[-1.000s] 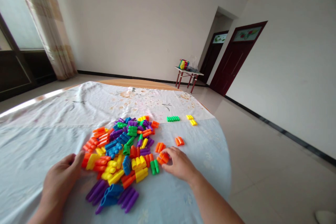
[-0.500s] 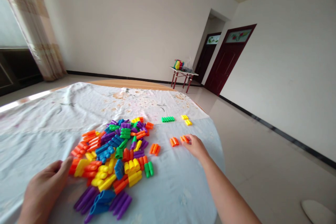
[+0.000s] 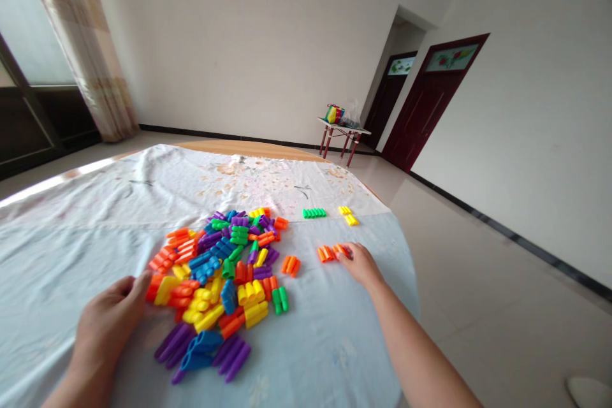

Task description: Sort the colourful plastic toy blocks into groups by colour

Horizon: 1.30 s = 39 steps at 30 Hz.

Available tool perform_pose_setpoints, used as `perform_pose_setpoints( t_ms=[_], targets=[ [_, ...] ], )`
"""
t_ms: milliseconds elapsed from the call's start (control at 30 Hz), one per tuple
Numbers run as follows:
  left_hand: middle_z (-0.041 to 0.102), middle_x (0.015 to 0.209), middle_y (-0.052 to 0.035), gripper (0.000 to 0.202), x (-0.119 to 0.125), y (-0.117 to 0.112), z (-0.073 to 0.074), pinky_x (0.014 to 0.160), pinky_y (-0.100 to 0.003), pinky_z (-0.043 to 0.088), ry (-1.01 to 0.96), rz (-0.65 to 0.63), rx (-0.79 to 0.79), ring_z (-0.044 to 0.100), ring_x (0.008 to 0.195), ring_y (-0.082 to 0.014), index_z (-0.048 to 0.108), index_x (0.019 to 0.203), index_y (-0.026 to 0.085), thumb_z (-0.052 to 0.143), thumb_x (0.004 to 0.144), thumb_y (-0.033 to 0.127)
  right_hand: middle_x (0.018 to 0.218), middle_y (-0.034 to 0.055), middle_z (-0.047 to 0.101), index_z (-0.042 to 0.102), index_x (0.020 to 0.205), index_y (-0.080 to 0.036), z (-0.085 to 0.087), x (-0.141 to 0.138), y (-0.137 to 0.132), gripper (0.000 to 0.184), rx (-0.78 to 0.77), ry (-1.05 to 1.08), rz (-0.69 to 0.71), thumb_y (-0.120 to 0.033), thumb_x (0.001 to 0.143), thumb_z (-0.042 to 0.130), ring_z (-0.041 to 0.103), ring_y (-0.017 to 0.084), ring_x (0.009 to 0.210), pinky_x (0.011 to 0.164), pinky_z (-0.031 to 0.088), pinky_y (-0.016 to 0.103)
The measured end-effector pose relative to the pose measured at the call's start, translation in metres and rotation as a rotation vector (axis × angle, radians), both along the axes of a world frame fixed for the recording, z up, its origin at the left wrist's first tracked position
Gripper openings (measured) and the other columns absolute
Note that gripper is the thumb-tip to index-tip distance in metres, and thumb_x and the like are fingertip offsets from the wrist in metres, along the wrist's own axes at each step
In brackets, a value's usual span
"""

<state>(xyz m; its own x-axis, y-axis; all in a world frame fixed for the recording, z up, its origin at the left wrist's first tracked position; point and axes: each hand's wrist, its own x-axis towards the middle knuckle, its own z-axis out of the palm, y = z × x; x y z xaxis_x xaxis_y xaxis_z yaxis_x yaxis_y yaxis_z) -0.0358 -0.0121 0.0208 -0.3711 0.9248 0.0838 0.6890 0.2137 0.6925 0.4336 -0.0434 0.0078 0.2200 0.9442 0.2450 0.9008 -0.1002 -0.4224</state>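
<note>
Out at the right of the tablecloth, my right hand (image 3: 362, 264) pinches a small orange plastic building block (image 3: 340, 249). That block sits end to end with another orange block (image 3: 326, 254), and they look in contact. At the left edge of a heap of mixed blocks, my left hand (image 3: 111, 312) is closed, thumb against an orange-and-yellow block piece (image 3: 165, 291). Its curled fingers are partly hidden. Purple blocks (image 3: 234, 359) and a blue block (image 3: 203, 349) lie at the near side of the heap. A separate orange block (image 3: 291, 265) lies between heap and right hand.
Beyond my right hand lie a row of green blocks (image 3: 314, 213) and some yellow blocks (image 3: 349, 215). A pale, wrinkled tablecloth (image 3: 335, 357) covers the round table. Farther off stands a small table (image 3: 344, 127) with bags on it, near dark red doors (image 3: 436, 102).
My right hand has brought its orange block leftward against the neighbouring orange block, closing the gap between them. My left hand stays beside the heap. The whole view has shifted slightly.
</note>
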Motion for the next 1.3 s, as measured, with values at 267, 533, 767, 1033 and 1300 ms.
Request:
perform_pose_setpoints(
  t_ms=[267,533,767,1033,1300],
  targets=[
    [0.054,0.049,0.0032,0.042,0.0,0.002,-0.001,0.049,-0.022,0.033,-0.046,0.024,-0.054,0.052,0.055,-0.0141,0.057,0.067,0.018,0.04,0.075,0.056,0.094,0.0095,0.067,0.064,0.099,-0.017,0.0,-0.001,0.001,0.029,0.027,0.02,0.008,-0.034,0.081,0.051,0.061,0.02,0.087,0.08,0.047,0.03],
    [0.052,0.049,0.0027,0.042,0.003,-0.001,0.003,0.05,-0.022,0.031,-0.069,-0.004,-0.049,0.049,0.056,-0.0127,0.056,0.066,0.016,0.041,0.076,0.055,0.094,0.0099,0.064,0.063,0.1,-0.016,0.038,-0.053,-0.016,0.027,0.235,0.166,0.172,-0.033,0.084,0.049,0.059,0.019,0.082,0.078,0.047,0.032],
    [0.05,0.048,0.0031,0.041,0.002,-0.002,0.004,0.05,-0.022,0.032,-0.072,-0.003,-0.039,0.048,0.055,-0.0126,0.055,0.065,0.017,0.042,0.076,0.054,0.099,0.0044,0.062,0.063,0.103,-0.021,0.05,-0.133,-0.032,0.032,-0.029,0.226,0.729,-0.023,0.072,0.068,0.056,0.017,0.092,0.086,0.044,0.031],
    [0.059,0.052,0.0015,0.041,0.001,-0.002,0.008,0.051,-0.024,0.035,-0.118,-0.027,-0.102,0.056,0.058,-0.0167,0.057,0.071,0.019,0.04,0.075,0.056,0.106,0.0059,0.059,0.062,0.104,-0.02,0.034,-0.134,-0.031,0.036,-0.021,0.128,0.822,-0.015,0.069,0.066,0.052,0.018,0.103,0.094,0.039,0.032],
    [0.058,0.05,0.0019,0.039,0.0,0.0,0.003,0.05,-0.023,0.036,-0.121,0.0,-0.084,0.056,0.058,-0.0168,0.058,0.071,0.018,0.042,0.074,0.054,0.1,0.0079,0.062,0.06,0.109,-0.018,0.037,-0.136,-0.034,0.027,0.088,0.221,0.744,-0.022,0.085,0.049,0.056,0.017,0.094,0.087,0.044,0.03]
  ],
)
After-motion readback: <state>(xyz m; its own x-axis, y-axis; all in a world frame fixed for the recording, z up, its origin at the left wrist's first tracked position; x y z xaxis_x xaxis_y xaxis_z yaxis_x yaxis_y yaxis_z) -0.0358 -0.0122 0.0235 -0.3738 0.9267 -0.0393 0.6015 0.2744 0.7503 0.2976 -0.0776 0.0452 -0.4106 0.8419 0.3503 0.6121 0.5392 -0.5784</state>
